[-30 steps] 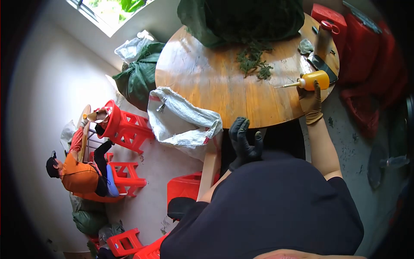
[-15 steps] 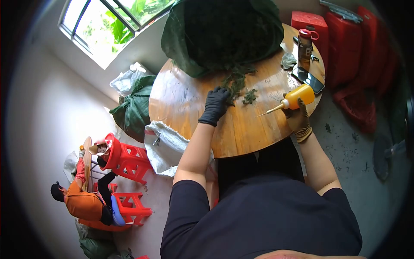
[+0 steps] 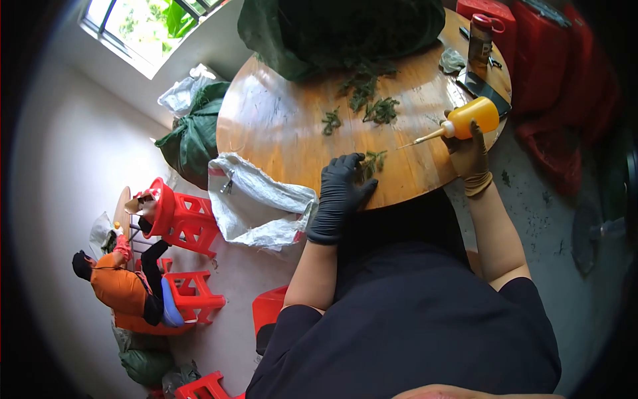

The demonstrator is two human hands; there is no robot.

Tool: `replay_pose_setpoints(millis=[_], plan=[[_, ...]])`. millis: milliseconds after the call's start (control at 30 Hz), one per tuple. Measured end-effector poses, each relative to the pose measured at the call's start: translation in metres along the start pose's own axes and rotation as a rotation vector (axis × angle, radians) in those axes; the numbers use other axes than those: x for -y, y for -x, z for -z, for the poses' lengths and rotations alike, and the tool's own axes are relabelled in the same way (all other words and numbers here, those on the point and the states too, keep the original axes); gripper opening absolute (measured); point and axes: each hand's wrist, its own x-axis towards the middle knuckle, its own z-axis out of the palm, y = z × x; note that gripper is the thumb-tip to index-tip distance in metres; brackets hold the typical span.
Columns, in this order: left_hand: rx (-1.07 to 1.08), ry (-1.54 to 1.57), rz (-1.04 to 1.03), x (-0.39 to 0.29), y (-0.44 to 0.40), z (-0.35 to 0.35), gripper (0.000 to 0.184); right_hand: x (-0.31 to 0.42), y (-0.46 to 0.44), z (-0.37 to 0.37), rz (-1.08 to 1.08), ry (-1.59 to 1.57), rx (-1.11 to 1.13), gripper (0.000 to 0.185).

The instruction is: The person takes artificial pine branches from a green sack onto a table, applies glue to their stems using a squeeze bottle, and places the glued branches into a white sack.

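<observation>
My left hand (image 3: pixel 341 196), in a black glove, is at the near edge of the round wooden table (image 3: pixel 266 126). Its fingers touch a small green sprig (image 3: pixel 374 164), and the thumb is spread from them. In a brown glove, my right hand (image 3: pixel 470 156) grips a yellow squeeze bottle (image 3: pixel 480 118), whose thin tip points left over the wood. More green sprigs (image 3: pixel 381 111) lie farther in, below the mouth of a large dark green sack (image 3: pixel 279 46). One small sprig (image 3: pixel 331 121) lies apart to the left.
A white woven bag (image 3: pixel 256 206) hangs open at the table's left edge. Beyond my right hand are a phone (image 3: pixel 484 90) and a red-lidded bottle (image 3: pixel 480 46). A person in orange (image 3: pixel 119 286) sits at the far left near red stools (image 3: pixel 193 292). Red chairs (image 3: pixel 545 66) stand right.
My left hand has drawn back from the sprig pile to the near table edge, where a sprig now lies at its fingers. My right hand still holds the yellow bottle. The camera view has shifted.
</observation>
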Motion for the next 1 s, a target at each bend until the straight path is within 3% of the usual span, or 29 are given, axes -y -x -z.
replay_pose_setpoints(millis=[33,200,300,467,667,1000], plan=[[0.01,0.046,0.016,0.003,0.004,-0.001,0.068,0.001,0.0,-0.002,0.015,0.016,0.023,0.054],[-0.177,0.104,-0.006,0.008,0.015,-0.008,0.08,0.0,0.003,-0.007,0.05,0.089,0.031,0.055],[-0.258,0.129,-0.041,0.006,0.008,-0.009,0.07,-0.001,0.002,-0.008,0.066,0.109,0.019,0.054],[0.1,0.314,0.069,0.01,0.002,0.003,0.046,-0.001,0.002,-0.004,0.064,0.123,0.039,0.056],[0.066,0.266,-0.118,0.009,0.008,0.025,0.037,-0.001,0.008,-0.014,0.067,0.16,-0.005,0.059],[0.055,0.269,-0.008,0.013,0.004,0.003,0.035,-0.006,0.017,-0.032,0.033,0.323,-0.039,0.06]])
